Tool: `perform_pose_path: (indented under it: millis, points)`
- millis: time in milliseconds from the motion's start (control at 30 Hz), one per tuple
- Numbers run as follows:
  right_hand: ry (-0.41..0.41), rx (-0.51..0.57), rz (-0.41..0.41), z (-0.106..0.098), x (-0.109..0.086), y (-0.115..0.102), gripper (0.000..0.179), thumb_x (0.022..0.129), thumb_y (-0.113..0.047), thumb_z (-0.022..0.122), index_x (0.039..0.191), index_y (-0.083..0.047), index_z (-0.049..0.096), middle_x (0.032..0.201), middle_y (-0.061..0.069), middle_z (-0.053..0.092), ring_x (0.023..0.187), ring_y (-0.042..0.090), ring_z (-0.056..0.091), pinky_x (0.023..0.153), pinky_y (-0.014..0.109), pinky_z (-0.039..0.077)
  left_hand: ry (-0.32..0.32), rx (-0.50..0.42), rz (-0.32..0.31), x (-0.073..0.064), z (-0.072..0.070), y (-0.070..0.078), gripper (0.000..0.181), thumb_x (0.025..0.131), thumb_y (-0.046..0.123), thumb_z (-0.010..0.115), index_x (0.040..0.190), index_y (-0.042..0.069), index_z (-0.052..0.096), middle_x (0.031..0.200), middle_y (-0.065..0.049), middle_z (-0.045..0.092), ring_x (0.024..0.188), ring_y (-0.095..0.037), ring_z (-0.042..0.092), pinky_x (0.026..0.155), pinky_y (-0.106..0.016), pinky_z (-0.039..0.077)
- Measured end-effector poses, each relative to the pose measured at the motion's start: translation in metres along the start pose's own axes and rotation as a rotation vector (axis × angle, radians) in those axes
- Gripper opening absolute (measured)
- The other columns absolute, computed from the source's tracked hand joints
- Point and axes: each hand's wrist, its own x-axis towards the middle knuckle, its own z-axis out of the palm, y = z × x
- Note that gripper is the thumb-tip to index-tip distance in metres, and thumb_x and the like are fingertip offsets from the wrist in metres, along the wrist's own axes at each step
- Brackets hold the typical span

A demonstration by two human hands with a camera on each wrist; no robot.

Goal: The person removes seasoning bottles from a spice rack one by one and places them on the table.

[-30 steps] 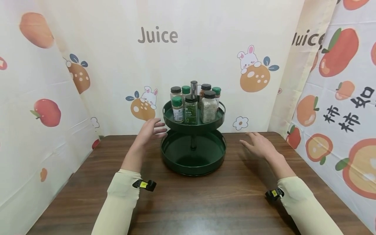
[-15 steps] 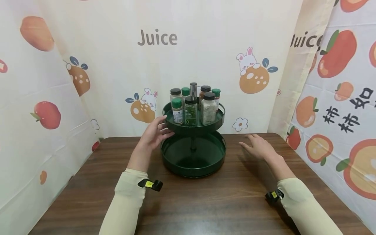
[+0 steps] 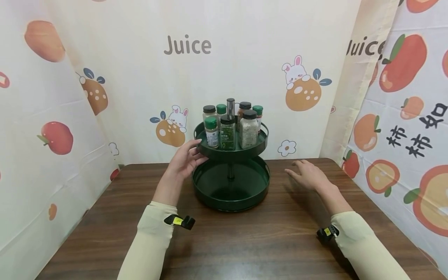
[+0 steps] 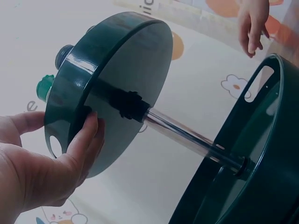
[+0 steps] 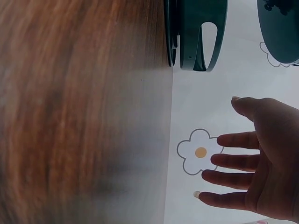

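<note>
A dark green two-tier spice rack [image 3: 231, 203] stands mid-table, its round trays joined by a central metal post [image 4: 187, 137]. My left hand [image 3: 183, 160] grips the upper tray [image 3: 235, 154] at its left edge. In the left wrist view the thumb lies on the outer wall near the rim and the fingers go under the tray, beside a handle cutout. Several spice bottles share that tray, among them a green-capped bottle [image 3: 211, 135], a green-labelled bottle [image 3: 227, 136] and a pale-filled jar [image 3: 249, 131]. To the rack's right my right hand [image 3: 309, 175] hovers, holding nothing, fingers extended.
The rack rests on a brown wooden table [image 3: 245, 241]. Behind it hangs a cream fruit-print curtain [image 3: 245, 70], close to the table's far edge. Another printed cloth [image 3: 402, 128] hangs along the right side.
My left hand has moved right and taken hold of the upper tray's left edge. My right hand has stayed almost where it was. The rack and bottles show no clear movement.
</note>
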Motion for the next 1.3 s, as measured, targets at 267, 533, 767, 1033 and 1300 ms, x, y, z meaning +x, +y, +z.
perform_pose_path:
  millis: [267,533,767,1033,1300]
  points:
    - [-0.004,-0.001,-0.010,-0.004,0.001,-0.001,0.067,0.108,-0.051,0.054,0.139,0.008,0.060,0.140,0.033,0.058,0.129,0.053,0.055,0.105,0.070,0.045,-0.027,0.004,0.001,0.002,-0.003,-0.001,0.066,0.109,0.024,0.056,0.165,0.008,0.025,0.140,-0.015,0.055,0.108,-0.021,0.068,0.103,-0.040,0.055]
    - [0.008,0.026,-0.023,-0.017,0.002,-0.008,0.070,0.108,-0.053,0.052,0.139,0.009,0.059,0.137,0.033,0.061,0.128,0.052,0.056,0.105,0.069,0.045,0.006,-0.018,-0.004,0.003,-0.001,-0.002,0.064,0.108,0.025,0.058,0.163,0.007,0.029,0.143,-0.016,0.053,0.108,-0.022,0.067,0.104,-0.040,0.054]
    - [0.030,0.046,-0.035,-0.023,0.003,-0.009,0.071,0.109,-0.056,0.048,0.138,0.008,0.059,0.137,0.032,0.061,0.128,0.051,0.056,0.106,0.069,0.045,0.019,-0.016,-0.005,0.004,0.001,-0.003,0.064,0.108,0.026,0.059,0.161,0.006,0.031,0.146,-0.017,0.051,0.111,-0.023,0.066,0.104,-0.040,0.053]
    - [0.073,0.102,-0.069,-0.036,0.003,-0.016,0.066,0.110,-0.050,0.051,0.140,0.008,0.058,0.138,0.030,0.062,0.131,0.049,0.056,0.107,0.067,0.045,0.015,-0.014,-0.010,0.004,0.002,-0.002,0.066,0.107,0.025,0.059,0.163,0.005,0.028,0.145,-0.017,0.052,0.108,-0.021,0.068,0.103,-0.039,0.055]
    - [0.116,0.165,-0.082,-0.050,0.004,-0.031,0.059,0.109,-0.049,0.052,0.140,0.001,0.062,0.141,0.026,0.062,0.123,0.046,0.064,0.101,0.063,0.052,0.015,-0.007,-0.018,0.003,0.000,-0.002,0.062,0.108,0.026,0.059,0.161,0.008,0.033,0.146,-0.017,0.052,0.109,-0.021,0.068,0.104,-0.039,0.054]
